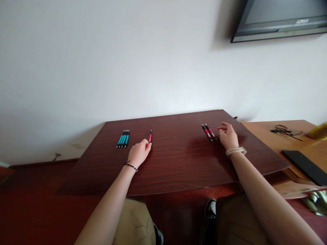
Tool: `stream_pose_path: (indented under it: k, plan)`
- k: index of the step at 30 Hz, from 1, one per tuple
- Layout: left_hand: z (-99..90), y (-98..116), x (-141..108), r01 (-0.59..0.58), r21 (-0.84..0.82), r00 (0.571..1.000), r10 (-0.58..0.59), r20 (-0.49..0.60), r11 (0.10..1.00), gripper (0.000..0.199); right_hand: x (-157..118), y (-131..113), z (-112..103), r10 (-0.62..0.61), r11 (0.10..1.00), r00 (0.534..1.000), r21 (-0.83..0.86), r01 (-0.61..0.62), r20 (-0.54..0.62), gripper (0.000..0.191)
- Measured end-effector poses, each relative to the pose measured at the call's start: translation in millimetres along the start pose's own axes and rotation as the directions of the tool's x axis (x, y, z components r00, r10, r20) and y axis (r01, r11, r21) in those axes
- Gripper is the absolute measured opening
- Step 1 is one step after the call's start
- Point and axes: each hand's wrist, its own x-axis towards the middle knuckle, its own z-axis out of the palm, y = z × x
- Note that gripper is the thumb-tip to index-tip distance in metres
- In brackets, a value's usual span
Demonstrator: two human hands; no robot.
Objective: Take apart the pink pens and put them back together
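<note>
On the dark red-brown table (173, 163), my left hand (139, 151) is closed on the near end of a pink and black pen (150, 136), which points away from me. Several teal and black pens (123, 139) lie side by side to the left of that hand. Toward the right, two pink and black pens (209, 132) rest slanted, close beside each other. My right hand (228, 135) is just to the right of this pair, fingers apart and with nothing in them.
A lighter wooden table (265, 131) adjoins on the right, bearing a black cable (283, 131), a dark flat object (304, 165) and a yellow package (318, 132). A wall stands behind the tables, with a screen (283, 20) at upper right.
</note>
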Motion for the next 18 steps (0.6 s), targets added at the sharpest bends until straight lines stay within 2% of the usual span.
stream_pose_path:
  k: [3, 13, 18]
  plan:
    - [1.5, -1, 0, -0.004, -0.016, 1.0, 0.004, -0.014, 1.0, 0.034, -3, -4, 0, 0.103, 0.995, 0.995, 0.012, -0.103, 0.019, 0.058]
    - [4.0, -3, 0, -0.009, -0.042, 0.999, 0.007, -0.043, 0.999, 0.033, -6, -7, 0, 0.101, 0.995, 0.993, 0.018, -0.102, 0.063, 0.061]
    - [6.1, -4, 1, -0.021, -0.099, 0.998, 0.014, -0.067, 0.995, 0.031, -8, -16, -4, 0.082, 0.996, 0.997, 0.033, -0.083, 0.007, 0.058]
